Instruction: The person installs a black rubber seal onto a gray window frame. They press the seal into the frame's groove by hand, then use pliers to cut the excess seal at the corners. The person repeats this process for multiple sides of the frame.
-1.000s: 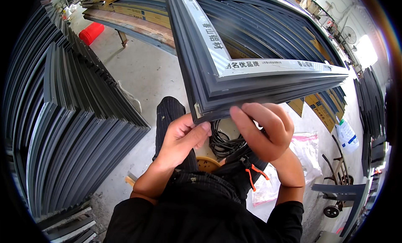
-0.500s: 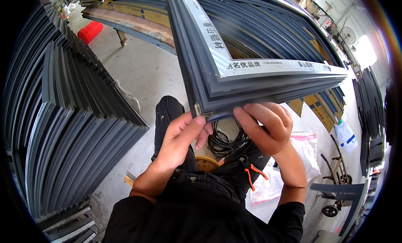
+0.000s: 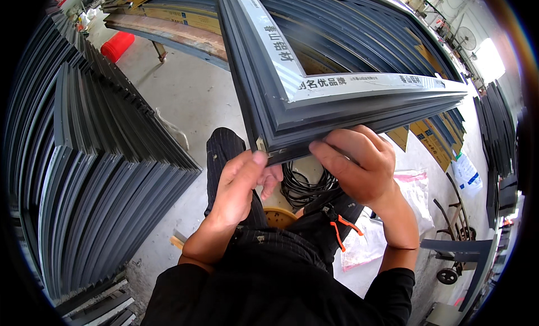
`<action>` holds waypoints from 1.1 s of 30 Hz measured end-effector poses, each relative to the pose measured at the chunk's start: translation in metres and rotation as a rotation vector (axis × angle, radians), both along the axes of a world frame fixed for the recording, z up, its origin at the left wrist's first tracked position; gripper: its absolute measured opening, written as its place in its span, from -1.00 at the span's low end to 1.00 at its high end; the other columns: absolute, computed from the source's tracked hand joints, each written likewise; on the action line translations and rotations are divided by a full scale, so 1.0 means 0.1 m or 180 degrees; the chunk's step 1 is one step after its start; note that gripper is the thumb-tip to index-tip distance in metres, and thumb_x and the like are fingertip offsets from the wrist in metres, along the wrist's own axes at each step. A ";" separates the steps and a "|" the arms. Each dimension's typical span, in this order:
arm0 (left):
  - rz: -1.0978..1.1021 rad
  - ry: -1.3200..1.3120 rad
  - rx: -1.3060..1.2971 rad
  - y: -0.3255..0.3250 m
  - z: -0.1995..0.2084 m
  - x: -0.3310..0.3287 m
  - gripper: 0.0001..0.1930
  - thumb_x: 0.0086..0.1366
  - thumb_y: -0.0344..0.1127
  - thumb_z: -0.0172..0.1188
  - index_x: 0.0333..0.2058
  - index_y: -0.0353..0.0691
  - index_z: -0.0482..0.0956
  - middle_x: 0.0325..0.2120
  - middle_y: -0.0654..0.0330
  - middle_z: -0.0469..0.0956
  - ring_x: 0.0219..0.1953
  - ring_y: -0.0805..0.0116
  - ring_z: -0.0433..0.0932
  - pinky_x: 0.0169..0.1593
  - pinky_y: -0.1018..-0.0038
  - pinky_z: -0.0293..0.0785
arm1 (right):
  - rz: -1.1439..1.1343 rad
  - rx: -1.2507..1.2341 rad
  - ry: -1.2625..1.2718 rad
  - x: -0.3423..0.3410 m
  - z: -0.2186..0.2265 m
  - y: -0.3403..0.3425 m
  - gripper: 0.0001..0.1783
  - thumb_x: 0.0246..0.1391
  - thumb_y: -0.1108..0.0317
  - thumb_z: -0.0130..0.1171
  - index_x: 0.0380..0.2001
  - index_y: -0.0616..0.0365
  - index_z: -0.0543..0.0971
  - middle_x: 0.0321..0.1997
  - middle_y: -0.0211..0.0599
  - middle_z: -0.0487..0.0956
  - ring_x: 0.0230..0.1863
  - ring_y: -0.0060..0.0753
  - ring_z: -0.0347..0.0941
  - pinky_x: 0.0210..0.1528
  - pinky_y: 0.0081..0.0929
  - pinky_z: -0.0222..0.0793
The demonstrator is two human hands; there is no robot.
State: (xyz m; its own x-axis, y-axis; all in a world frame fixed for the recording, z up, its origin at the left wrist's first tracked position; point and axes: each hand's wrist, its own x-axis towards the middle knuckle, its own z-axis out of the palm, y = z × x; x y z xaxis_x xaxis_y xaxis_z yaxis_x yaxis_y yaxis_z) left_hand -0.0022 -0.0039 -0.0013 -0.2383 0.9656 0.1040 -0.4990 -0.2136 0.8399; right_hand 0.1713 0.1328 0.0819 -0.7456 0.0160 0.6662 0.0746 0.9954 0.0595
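Note:
A dark grey metal frame (image 3: 328,118), its inner faces covered with printed white film, points its near corner toward me above my lap. A small pale metal piece (image 3: 260,144) shows at that corner. My left hand (image 3: 236,180) is pinched at the corner, thumb just below the pale piece; what lies under the thumb is hidden. Along the lower bar, to the right of the corner, my right hand (image 3: 362,163) has its fingers curled against the frame's edge. Most of its fingertips are out of sight beneath the bar.
Stacked dark frames (image 3: 106,202) fill the left side. Behind the held frame lies a pile of dark profiles (image 3: 353,34). Black cable (image 3: 303,185) lies coiled between my knees. Orange-handled pliers (image 3: 342,230) rest at my right thigh. A hand cart (image 3: 457,230) stands at right.
The frame's corner and both hands have shifted slightly in the picture. My right hand has turned a little, with its fingers curled closer to the bar. The left thumb remains at the corner.

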 end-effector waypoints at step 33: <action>0.0182 0.0128 0.0276 -0.02 -0.04 0.17 -0.81 0.46 -0.30 0.00 -0.17 -0.30 0.50 -0.41 0.24 0.49 -0.52 0.56 0.35 -0.44 0.60 0.29 | 0.0191 -0.0076 0.0129 0.00 0.05 0.02 -0.63 -0.30 0.45 0.27 -0.27 0.07 0.68 -0.31 -0.37 0.51 -0.45 -0.35 0.47 -0.47 -0.49 0.38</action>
State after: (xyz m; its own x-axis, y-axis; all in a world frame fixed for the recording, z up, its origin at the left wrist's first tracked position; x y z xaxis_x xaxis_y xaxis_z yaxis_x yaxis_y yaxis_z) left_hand 0.0144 -0.0055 -0.0053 -0.2866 0.9376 0.1971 -0.4502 -0.3134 0.8361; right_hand 0.1713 0.1350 0.0869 -0.7181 -0.0116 0.6958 0.0166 0.9993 0.0337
